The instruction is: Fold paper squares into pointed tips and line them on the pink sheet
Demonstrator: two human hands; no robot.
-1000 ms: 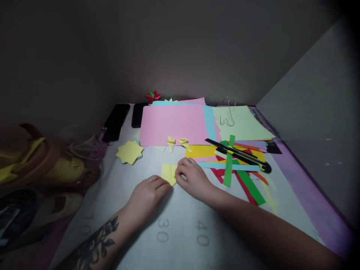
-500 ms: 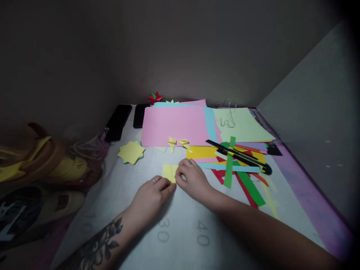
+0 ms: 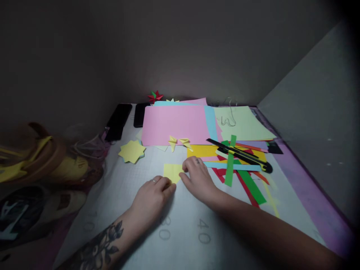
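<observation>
A small pale yellow paper [image 3: 171, 171] with a crease lies flat on the white gridded mat. My left hand [image 3: 154, 193] holds its lower edge down, thumb and fingers pressed together there. At the paper's right edge is my right hand [image 3: 199, 182], fingers curled and thumb against the edge; the fingertips are partly hidden. Just beyond are two small folded yellow paper pieces [image 3: 172, 142], resting by the edge of a pink sheet [image 3: 176, 123]. To the left lies a yellow star-shaped paper [image 3: 131, 151] on top of other cut paper.
A black-and-yellow utility knife [image 3: 244, 156] lies over coloured paper strips [image 3: 249, 183] on the right. Pale green sheets [image 3: 244, 122] sit behind. Two dark phones [image 3: 119, 118] and a red-green paper star [image 3: 155, 96] are at the back. A brown pot-like object [image 3: 67, 157] stands far left.
My right hand has shifted a little to the right, and more of the yellow paper shows between my hands. My left hand stays nearly in place.
</observation>
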